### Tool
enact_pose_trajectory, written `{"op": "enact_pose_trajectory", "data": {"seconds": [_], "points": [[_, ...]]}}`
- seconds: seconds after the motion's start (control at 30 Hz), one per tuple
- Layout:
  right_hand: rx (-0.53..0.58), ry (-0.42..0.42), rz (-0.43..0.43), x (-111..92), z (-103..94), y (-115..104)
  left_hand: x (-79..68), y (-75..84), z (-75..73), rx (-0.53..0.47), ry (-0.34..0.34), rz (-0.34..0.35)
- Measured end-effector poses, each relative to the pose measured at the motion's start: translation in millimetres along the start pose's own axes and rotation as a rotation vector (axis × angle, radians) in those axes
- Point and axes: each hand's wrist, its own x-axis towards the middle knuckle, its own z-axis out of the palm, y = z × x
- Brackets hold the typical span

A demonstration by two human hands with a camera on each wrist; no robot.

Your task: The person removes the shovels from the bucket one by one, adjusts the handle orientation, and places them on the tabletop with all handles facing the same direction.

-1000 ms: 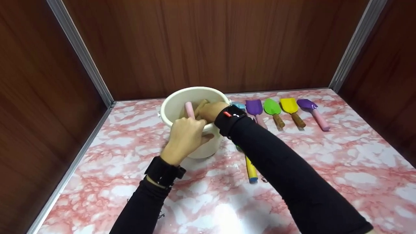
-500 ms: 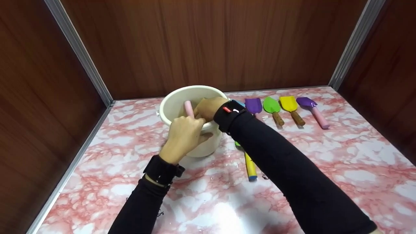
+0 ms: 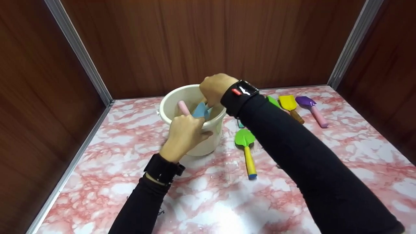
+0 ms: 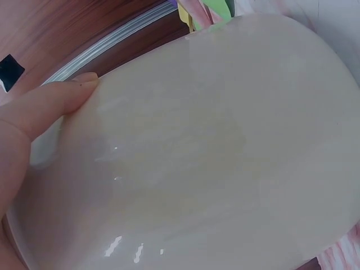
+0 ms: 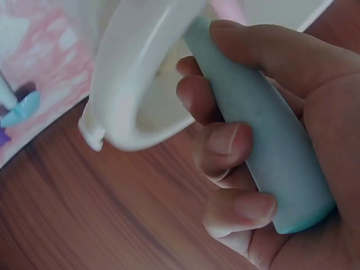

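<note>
Blue-grey tool handle (image 5: 270, 118): grasped by the right hand (image 3: 216, 87), fingers and thumb wrapped around it, at the far right of the bucket's mouth. Its narrow end is pointed down into the white bucket (image 3: 203, 148). A blue blade (image 3: 200, 111) is seen tilted within the mouth; probably part of the same tool, though the join cannot be made out.

Just changed: the right hand, reached down inside half a second ago, has been raised to rim height, and the blue blade has been brought into sight. Pink handle (image 3: 183, 107), also in the bucket, has been shifted leftward. Judged from this, a tool is being drawn upward from among the others rather than sought at the bottom.

Bucket rim gripped by the left hand (image 3: 187, 131), thumb laid along the outer wall; hold unchanged, so the bucket is presumably being steadied.

Outward, on the marbled tabletop (image 3: 107, 169): green spade with yellow handle (image 3: 245, 138), now fully uncovered by the right forearm; yellow shovel (image 3: 288, 102); purple trowel with pink handle (image 3: 306, 101). Another green blade (image 3: 272, 100) is partly hidden by the sleeve.
</note>
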Motion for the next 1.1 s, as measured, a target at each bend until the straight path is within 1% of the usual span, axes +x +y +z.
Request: {"op": "enact_pose_trajectory", "data": {"seconds": [0.17, 0.33, 0.43, 0.53, 0.6, 0.7, 0.8, 0.9, 1.0, 1.1], "points": [[0.01, -0.005, -0.009, -4.7, -6.6, 18.0, 0.7, 0.6, 0.9, 0.01, 0.004, -0.003], [0.085, -0.018, 0.007, -15.0, -16.5, 32.6, 0.9, -0.1, 2.3, 0.037, 0.036, 0.02], [0.106, -0.015, 0.013, -23.5, -22.0, 39.5, 1.3, -0.5, 1.8, 0.038, 0.031, 0.019], [0.087, 0.019, -0.002, -32.4, -24.6, 45.3, 1.3, -1.0, 1.2, 0.031, 0.018, 0.012], [0.047, 0.06, -0.015, -37.9, -24.8, 49.0, 1.1, -1.2, 1.1, 0.028, 0.014, 0.01], [-0.021, 0.114, -0.001, -45.9, -23.7, 53.3, 0.4, -1.5, 0.2, 0.021, 0.01, 0.009], [-0.089, 0.149, 0.044, -55.0, -22.2, 57.8, 0.0, -1.7, -0.6, 0.008, 0.007, 0.005], [-0.117, 0.166, 0.106, -66.3, -21.0, 61.5, 0.2, -1.9, -1.4, -0.005, 0.0, 0.001], [-0.074, 0.19, 0.19, -80.3, -19.2, 63.6, 1.0, -2.3, -1.3, -0.011, -0.001, 0.0], [0.031, 0.228, 0.274, -94.7, -14.0, 64.6, 0.9, -3.0, -0.9, -0.004, 0.005, 0.001]]}}
